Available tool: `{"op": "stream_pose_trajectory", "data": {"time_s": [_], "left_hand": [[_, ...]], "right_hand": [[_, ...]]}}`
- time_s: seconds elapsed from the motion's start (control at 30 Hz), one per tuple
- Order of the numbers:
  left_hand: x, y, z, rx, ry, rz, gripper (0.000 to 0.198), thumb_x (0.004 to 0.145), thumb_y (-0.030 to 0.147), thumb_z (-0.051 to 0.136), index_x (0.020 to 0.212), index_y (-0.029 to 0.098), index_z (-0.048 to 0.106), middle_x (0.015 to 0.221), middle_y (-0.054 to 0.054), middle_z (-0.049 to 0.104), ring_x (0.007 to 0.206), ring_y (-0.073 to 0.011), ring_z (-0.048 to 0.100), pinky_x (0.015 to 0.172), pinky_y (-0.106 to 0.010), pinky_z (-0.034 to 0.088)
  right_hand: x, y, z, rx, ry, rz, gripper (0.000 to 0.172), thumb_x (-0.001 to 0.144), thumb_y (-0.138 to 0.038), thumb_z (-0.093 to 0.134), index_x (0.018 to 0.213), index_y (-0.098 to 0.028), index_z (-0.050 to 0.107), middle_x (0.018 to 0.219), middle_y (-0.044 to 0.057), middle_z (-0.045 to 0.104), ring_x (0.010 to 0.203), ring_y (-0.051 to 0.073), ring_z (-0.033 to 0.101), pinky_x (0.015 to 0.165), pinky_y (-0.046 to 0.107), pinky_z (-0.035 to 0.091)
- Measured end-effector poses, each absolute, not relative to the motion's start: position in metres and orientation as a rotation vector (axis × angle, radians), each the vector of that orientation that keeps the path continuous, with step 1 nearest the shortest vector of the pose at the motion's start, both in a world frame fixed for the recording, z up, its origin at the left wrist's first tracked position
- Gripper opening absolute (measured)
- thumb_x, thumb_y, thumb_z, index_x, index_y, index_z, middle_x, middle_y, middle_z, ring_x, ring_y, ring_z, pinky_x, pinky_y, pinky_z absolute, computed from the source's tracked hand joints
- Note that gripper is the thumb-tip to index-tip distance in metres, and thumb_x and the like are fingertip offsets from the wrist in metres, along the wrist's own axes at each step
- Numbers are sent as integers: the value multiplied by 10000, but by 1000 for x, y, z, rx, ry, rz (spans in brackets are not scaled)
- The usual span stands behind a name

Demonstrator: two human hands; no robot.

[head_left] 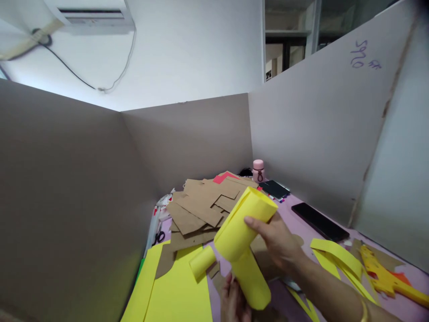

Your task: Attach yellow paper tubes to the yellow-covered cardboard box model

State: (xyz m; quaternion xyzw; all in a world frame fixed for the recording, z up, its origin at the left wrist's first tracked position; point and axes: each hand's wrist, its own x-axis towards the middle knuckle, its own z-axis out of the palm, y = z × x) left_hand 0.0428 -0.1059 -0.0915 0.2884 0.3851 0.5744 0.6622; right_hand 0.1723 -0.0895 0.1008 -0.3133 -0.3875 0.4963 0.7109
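A model of joined yellow paper tubes [234, 235] is tilted over the table, with one wide tube, a longer tube beneath it and a short narrow tube to the left. My right hand [275, 237] grips the wide tube near its upper open end, thumb in front and the other fingers hidden behind. At the bottom of the view, my left hand [233, 302] has curled fingers close beside the lower tube. Whether those fingers pinch anything cannot be seen. Yellow paper sheets [182, 290] lie to the left under the short tube.
Overlapping brown cardboard pieces [197, 203] cover the table's back. Scissors [159, 238] lie left. On the right are a black phone [320, 221], yellow paper strips [335, 255] and a yellow glue gun [385, 273]. A pink bottle [258, 171] stands by the grey partitions [201, 129].
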Motion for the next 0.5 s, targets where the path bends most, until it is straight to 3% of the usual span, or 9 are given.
{"op": "stream_pose_trajectory", "data": {"time_s": [0.2, 0.33, 0.4, 0.5], "left_hand": [[44, -90, -104, 655, 1272, 1505, 752, 660, 568, 687, 1246, 216, 372, 1324, -216, 537, 1266, -367, 533, 1036, -432, 447], [36, -102, -63, 1124, 1464, 1578, 587, 754, 472, 625, 1239, 187, 458, 1502, -211, 375, 1413, -348, 347, 1127, -422, 342], [40, -105, -36, 1473, 1405, 1568, 541, 763, 378, 651, 1250, 181, 524, 1470, -189, 455, 1409, -317, 360, 1158, -417, 291], [58, -102, -10, 1724, 1259, 1359, 543, 696, 299, 717, 1219, 182, 629, 1390, -163, 573, 1373, -324, 424, 1192, -425, 218]], "right_hand": [[239, -74, 92, -765, -637, 1041, 587, 606, -372, 893, 1108, -202, 641, 997, 58, 747, 989, 286, 667, 909, 420, 528], [280, -75, 81, -854, -559, 857, 609, 555, -431, 893, 1074, -216, 657, 970, 59, 737, 1012, 319, 656, 953, 484, 513], [297, -73, 77, -905, -580, 670, 724, 570, -457, 872, 1203, -226, 606, 1069, 70, 710, 1071, 325, 629, 1001, 509, 474], [314, -65, 66, -1117, -702, 413, 1020, 608, -471, 845, 1461, -228, 343, 1291, 124, 607, 1167, 336, 574, 1044, 547, 415]]}}
